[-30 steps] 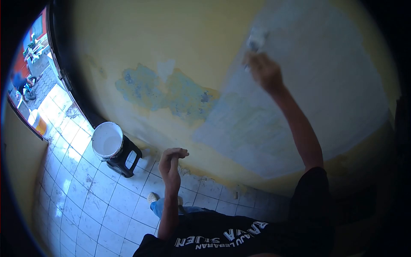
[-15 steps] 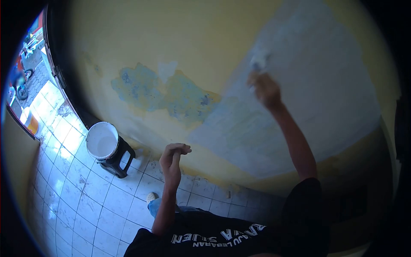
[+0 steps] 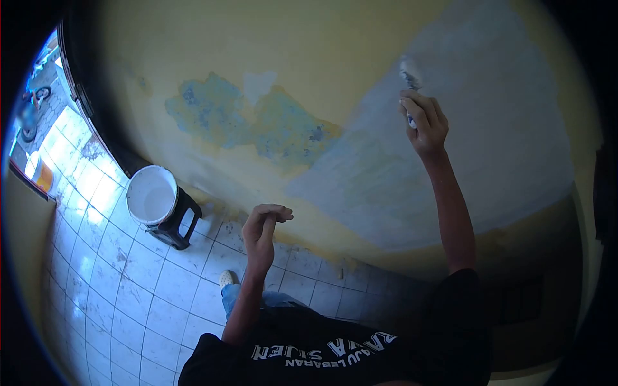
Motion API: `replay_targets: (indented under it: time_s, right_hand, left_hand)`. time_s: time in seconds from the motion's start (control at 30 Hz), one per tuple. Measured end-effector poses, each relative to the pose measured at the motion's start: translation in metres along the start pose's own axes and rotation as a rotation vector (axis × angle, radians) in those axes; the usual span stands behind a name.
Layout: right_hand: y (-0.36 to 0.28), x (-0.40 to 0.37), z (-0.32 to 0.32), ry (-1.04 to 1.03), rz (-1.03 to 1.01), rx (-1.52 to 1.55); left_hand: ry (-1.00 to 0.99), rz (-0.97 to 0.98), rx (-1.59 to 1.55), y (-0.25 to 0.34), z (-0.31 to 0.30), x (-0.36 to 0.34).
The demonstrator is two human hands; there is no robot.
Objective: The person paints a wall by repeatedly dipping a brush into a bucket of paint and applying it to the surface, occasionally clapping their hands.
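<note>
My right hand (image 3: pixel 426 123) is closed round the handle of a paintbrush (image 3: pixel 410 78), whose white-coated bristles rest at the upper left edge of a pale painted area (image 3: pixel 496 128) on the yellow wall (image 3: pixel 309 45). Lower and to the left, my left hand (image 3: pixel 262 233) is raised before my body, its fingers bent over to the right and pressed together; nothing shows in it. Two peeled blue-green patches (image 3: pixel 290 128) mark the wall between the hands and the doorway.
A white bucket (image 3: pixel 152 196) sits on a black stool (image 3: pixel 177 225) on the tiled floor (image 3: pixel 138 289). Another white and orange bucket (image 3: pixel 42 174) stands by the doorway at the far left. Outside are wheels of a parked vehicle (image 3: pixel 29 132).
My right hand has moved up and slightly right with the paintbrush. My left hand is nearly where it was, a little higher in view. The camera view has shifted slightly.
</note>
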State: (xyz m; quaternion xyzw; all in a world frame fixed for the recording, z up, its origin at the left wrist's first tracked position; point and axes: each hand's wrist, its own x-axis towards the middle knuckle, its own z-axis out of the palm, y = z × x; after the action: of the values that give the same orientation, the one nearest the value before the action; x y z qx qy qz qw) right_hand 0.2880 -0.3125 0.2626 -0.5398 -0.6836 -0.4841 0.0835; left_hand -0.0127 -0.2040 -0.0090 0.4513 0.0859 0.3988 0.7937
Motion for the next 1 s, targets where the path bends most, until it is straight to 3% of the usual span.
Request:
replay_targets:
  time_s: [0.07, 0.13, 0.23, 0.33, 0.43, 0.53, 0.67, 0.87, 0.97, 1.0]
  right_hand:
    - [-0.016, -0.005, 0.005, -0.027, -0.003, -0.078]
    - [-0.036, -0.04, 0.027, -0.198, 0.009, -0.031]
    - [-0.078, -0.095, 0.061, -0.355, 0.068, 0.168]
    - [-0.107, -0.112, 0.072, -0.346, 0.211, 0.363]
    - [-0.084, -0.112, 0.061, -0.323, 0.157, 0.263]
    - [-0.051, -0.075, 0.043, -0.093, 0.164, 0.121]
    - [-0.062, -0.061, 0.041, 0.006, 0.167, 0.014]
    - [-0.131, -0.132, 0.103, -0.321, 0.287, 0.167]
    - [-0.141, -0.138, 0.109, -0.256, 0.447, 0.418]
    - [-0.136, -0.136, 0.106, -0.267, 0.412, 0.373]
  left_hand:
    - [0.002, -0.026, 0.012, -0.006, -0.005, -0.002]
    - [0.011, -0.047, 0.01, -0.009, -0.01, -0.005]
    - [0.033, -0.063, 0.008, -0.009, -0.016, -0.006]
    - [0.048, -0.066, 0.011, -0.006, -0.021, -0.003]
    - [0.039, -0.07, 0.021, -0.007, -0.025, 0.001]
    - [0.024, -0.082, 0.039, -0.007, -0.025, 0.004]
    - [0.015, -0.139, 0.025, -0.017, -0.025, -0.001]
    - [-0.025, -0.17, 0.018, -0.029, -0.029, -0.009]
    - [-0.015, -0.157, 0.006, -0.027, -0.033, -0.006]
    - [-0.008, -0.164, 0.005, -0.026, -0.034, -0.005]
